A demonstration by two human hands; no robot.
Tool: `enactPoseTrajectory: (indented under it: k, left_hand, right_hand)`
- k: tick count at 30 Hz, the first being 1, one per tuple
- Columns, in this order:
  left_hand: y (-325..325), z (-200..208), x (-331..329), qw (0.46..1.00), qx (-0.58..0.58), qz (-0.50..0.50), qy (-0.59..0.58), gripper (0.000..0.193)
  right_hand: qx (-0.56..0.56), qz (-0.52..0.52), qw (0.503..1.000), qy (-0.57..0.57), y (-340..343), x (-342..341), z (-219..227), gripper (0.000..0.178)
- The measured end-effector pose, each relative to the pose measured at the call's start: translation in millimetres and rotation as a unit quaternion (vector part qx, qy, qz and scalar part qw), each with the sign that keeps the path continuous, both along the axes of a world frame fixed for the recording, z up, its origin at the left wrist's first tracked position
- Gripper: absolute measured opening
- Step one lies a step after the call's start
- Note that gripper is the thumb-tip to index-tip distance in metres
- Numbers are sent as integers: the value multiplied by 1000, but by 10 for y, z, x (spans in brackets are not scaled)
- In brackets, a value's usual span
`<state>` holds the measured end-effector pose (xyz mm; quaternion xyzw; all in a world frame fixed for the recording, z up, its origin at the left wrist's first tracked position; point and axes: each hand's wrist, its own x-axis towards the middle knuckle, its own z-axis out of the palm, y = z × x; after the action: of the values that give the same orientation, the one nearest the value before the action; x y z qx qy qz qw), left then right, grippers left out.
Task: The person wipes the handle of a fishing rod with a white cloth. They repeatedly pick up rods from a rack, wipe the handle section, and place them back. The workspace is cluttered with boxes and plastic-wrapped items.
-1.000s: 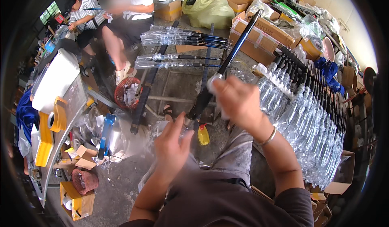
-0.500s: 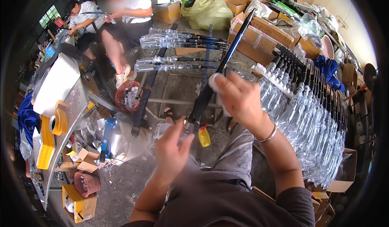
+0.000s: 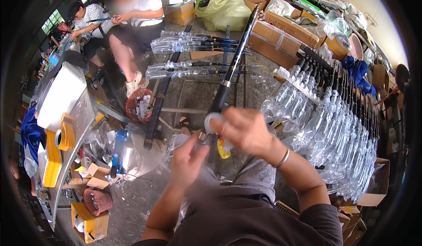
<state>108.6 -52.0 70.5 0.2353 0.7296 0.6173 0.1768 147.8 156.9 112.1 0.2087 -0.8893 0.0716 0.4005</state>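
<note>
A black fishing rod (image 3: 230, 70) with a thick dark handle and a silver ring slants up and away in front of me. My left hand (image 3: 187, 160) is closed around its near end, next to a metal fitting. My right hand (image 3: 246, 131), slightly blurred, has a wad of white cloth (image 3: 212, 122) pressed round the lower handle, close to my left fingers. Beyond the rod, plastic-sleeved rods (image 3: 176, 45) lie across dark bars of a metal stand (image 3: 160, 103). To the right, many bagged rods (image 3: 336, 136) lean in a row.
A yellow bottle (image 3: 223, 150) stands below my hands. Left of the stand is a red basket (image 3: 140, 105) of white pieces. A table (image 3: 77, 142) with tape lies at far left, above a yellow carton (image 3: 94, 224). Two people sit far left; cartons (image 3: 272, 43) fill the back.
My right hand and the cloth have slid down the rod from the upper handle to near my left hand, baring the silver ring. The rod stands slightly steeper.
</note>
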Motion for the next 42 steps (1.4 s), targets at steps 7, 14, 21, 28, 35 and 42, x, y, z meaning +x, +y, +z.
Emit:
enactPoseTrajectory:
  k: [7,14,21,28,35,42]
  left_hand:
    - [-29,93,-60,940,102,-72,-317,45]
    - [-124,96,-156,859,188,-182,-441,56]
    - [-154,-39,-196,806,239,-240,-485,58]
    - [-166,-38,-230,876,203,-162,-407,55]
    - [-214,-12,-312,913,196,-125,-336,52]
    - [-337,-313,-367,979,20,11,-202,34]
  right_hand:
    - [10,64,997,30,35,-58,-13,25]
    - [-20,25,998,48,146,-153,-15,22]
    - [-45,48,996,62,262,-194,31,32]
    - [-649,46,736,-186,480,-273,-156,27]
    - [-845,282,397,-221,372,-147,-426,37]
    - [-889,267,271,-255,327,-68,-950,55]
